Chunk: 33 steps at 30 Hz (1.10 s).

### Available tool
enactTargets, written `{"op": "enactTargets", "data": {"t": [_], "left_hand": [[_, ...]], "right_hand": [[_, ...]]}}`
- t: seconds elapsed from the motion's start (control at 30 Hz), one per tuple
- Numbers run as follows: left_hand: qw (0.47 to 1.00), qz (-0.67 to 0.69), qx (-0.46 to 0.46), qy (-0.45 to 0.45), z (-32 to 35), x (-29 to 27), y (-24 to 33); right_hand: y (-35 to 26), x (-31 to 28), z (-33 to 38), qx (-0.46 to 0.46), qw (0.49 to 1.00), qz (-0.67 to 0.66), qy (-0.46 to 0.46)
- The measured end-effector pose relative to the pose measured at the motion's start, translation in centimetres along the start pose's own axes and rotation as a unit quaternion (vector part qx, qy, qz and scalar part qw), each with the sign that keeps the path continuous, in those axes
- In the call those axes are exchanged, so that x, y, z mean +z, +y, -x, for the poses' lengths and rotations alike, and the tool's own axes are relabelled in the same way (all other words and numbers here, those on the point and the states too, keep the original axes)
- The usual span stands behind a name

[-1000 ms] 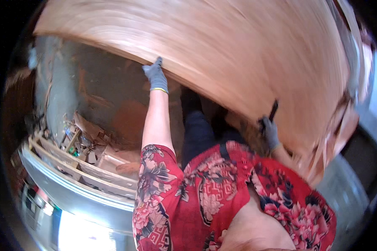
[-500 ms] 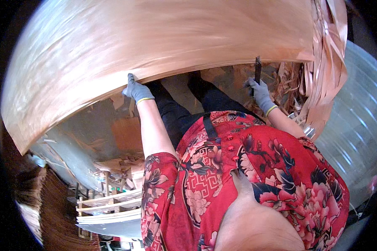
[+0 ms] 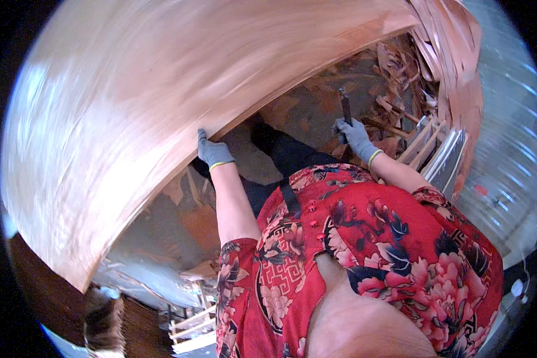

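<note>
A wide pale-brown stack of thin wood veneer sheets (image 3: 179,89) spans the upper left, its near edge curved by the lens. At that edge is my left hand (image 3: 215,152) in a grey glove with a yellow cuff, one finger lying on top and the rest closed around the rim. My right hand (image 3: 358,141), gloved alike, is closed on a slim black knife-like tool (image 3: 345,104) pointing away from me. The tool is held apart from the sheets, over the floor. Its exact kind is hard to make out.
Torn veneer strips (image 3: 453,71) hang at the stack's right end, with scraps (image 3: 400,65) on the floor below. Ribbed translucent sheeting (image 3: 510,137) stands at the right. Wooden slats (image 3: 194,325) and a brown layered stack (image 3: 143,325) are at the lower left.
The view has turned, so the stack's edge slants more steeply and more scrap-strewn floor shows at right. My left hand still grips the edge; my right still holds the tool.
</note>
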<state>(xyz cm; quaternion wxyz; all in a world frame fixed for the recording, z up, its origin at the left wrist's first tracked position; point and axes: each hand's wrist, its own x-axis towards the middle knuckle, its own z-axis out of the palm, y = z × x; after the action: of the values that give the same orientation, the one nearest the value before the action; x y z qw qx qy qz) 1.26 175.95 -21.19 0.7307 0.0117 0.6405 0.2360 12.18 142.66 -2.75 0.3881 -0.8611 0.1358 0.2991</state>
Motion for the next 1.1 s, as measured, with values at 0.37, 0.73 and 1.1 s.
{"op": "enactTargets", "data": {"t": [0.37, 0.73, 1.1], "left_hand": [[0.992, -0.095, 0.003, -0.082, -2.2, -0.8, 1.5], [0.987, -0.086, -0.025, -0.134, -2.6, -0.8, 3.9], [0.984, -0.071, -0.049, -0.159, -5.0, -2.5, 5.2]], "right_hand": [[1.0, 0.9, 1.3, 0.042, 0.996, -0.068, 0.026], [2.0, 1.3, 1.9, 0.065, 0.994, -0.075, 0.039], [0.3, 1.5, 2.0, 0.095, 0.991, -0.094, 0.024]]}}
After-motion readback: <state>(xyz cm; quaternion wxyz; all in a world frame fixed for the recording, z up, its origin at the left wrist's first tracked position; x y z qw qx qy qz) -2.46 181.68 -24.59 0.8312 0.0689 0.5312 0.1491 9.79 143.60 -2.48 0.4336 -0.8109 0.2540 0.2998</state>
